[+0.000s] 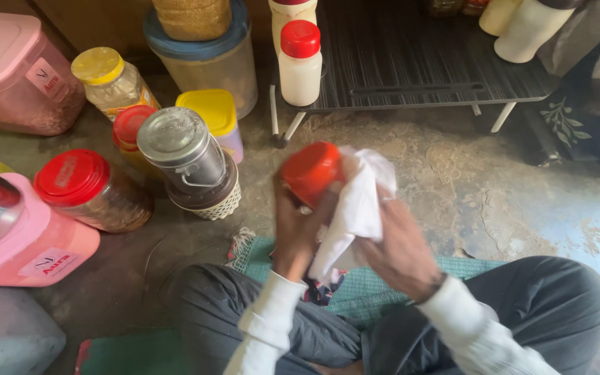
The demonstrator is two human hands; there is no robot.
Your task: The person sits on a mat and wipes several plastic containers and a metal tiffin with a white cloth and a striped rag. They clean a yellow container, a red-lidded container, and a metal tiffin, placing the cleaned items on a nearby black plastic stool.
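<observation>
My left hand (294, 229) grips a container with an orange-red lid (312, 169), held up in front of me at the middle of the view. A white cloth (355, 208) is pressed against the right side of that container by my right hand (401, 246), which clutches the cloth. The container's body is hidden behind my fingers and the cloth. Both wrists come out of white sleeves above my crossed legs in dark grey trousers.
Several jars stand on the floor at left: a steel-lidded tin (189, 163), a red-lidded jar (92, 191), yellow-lidded jars (109, 80), pink containers (15, 69). A white bottle with a red cap (300, 62) stands beside a low dark table (418, 62). A green mat (369, 285) lies under me.
</observation>
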